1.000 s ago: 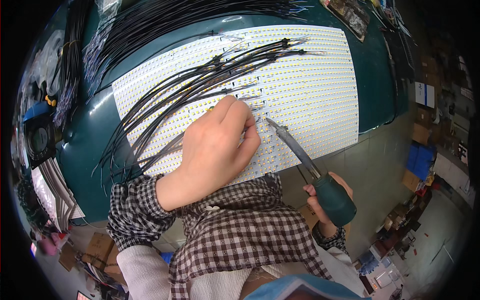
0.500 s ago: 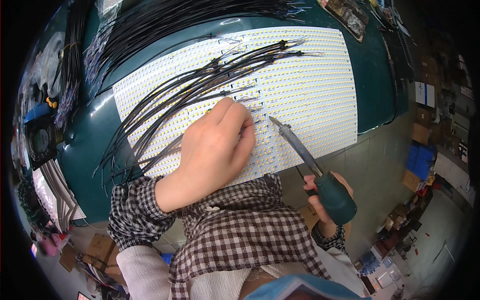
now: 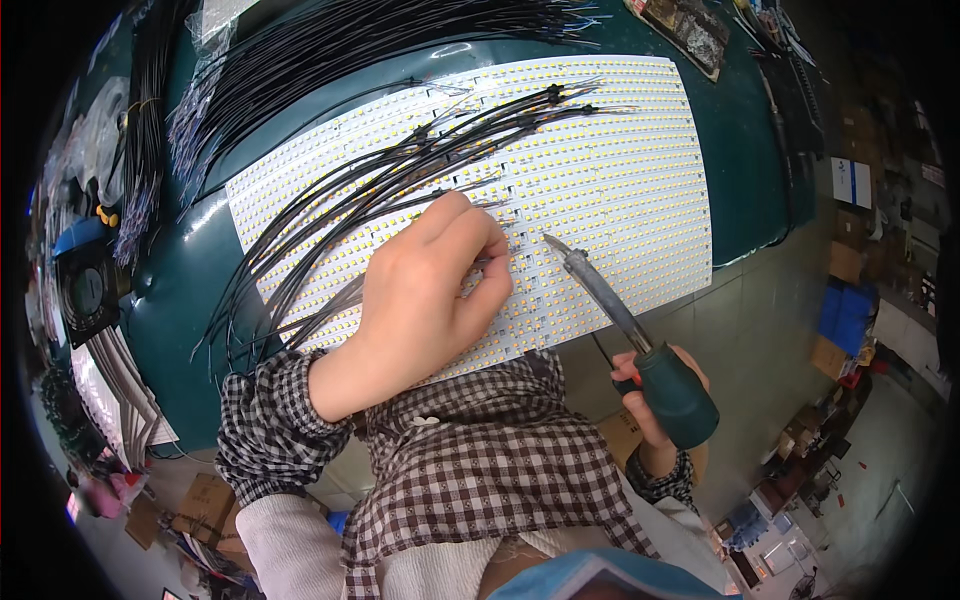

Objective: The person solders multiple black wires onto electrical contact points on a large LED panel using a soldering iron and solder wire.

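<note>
My left hand (image 3: pixel 415 290) rests over the white LED board (image 3: pixel 620 180), thumb and fingers pinched near its middle seam. A thin cable (image 3: pixel 345 297) runs under this hand, and fine wire shows at the fingertips; the grip itself is mostly hidden. In my right hand (image 3: pixel 650 400) is a soldering iron (image 3: pixel 615 310) with a dark green handle. Its tip hovers over or touches the board just right of the left fingertips; I cannot tell which. Several black cables (image 3: pixel 330 200) lie across the board's left half, their stripped ends along the seam.
A thick bundle of black cables (image 3: pixel 350 45) lies at the back of the green table (image 3: pixel 180 290), another (image 3: pixel 145 120) at the left. A dark, stained flat block (image 3: pixel 685 35) is at the back right. White strips (image 3: pixel 115 385) are stacked left. Boxes (image 3: pixel 845 260) stand on the floor right.
The soldering iron tip has shifted slightly right, away from my left fingertips. The left hand keeps its pinch in nearly the same place. The whole view has shifted a little.
</note>
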Tool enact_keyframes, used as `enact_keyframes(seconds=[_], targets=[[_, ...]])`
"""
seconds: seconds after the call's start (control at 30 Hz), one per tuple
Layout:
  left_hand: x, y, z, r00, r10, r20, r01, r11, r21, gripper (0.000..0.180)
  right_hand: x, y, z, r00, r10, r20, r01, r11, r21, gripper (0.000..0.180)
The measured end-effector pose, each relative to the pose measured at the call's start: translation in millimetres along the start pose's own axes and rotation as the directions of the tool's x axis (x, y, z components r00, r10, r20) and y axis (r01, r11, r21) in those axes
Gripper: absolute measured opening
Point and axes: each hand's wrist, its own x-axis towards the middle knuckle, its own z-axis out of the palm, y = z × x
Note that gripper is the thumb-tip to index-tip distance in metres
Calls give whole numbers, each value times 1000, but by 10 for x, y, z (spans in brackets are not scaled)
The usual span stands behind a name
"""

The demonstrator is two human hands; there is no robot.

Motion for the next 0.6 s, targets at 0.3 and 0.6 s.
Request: enact_keyframes(seconds=[0.3,0.6], targets=[[100,26,-107,990,46,136,-56,995,77,8,3,-16,-20,999,-6,40,6,1000,-13,42],[169,18,-148,971,-25,238,2,995,96,9,-59,36,-81,995,-33,93,42,994,-99,45]])
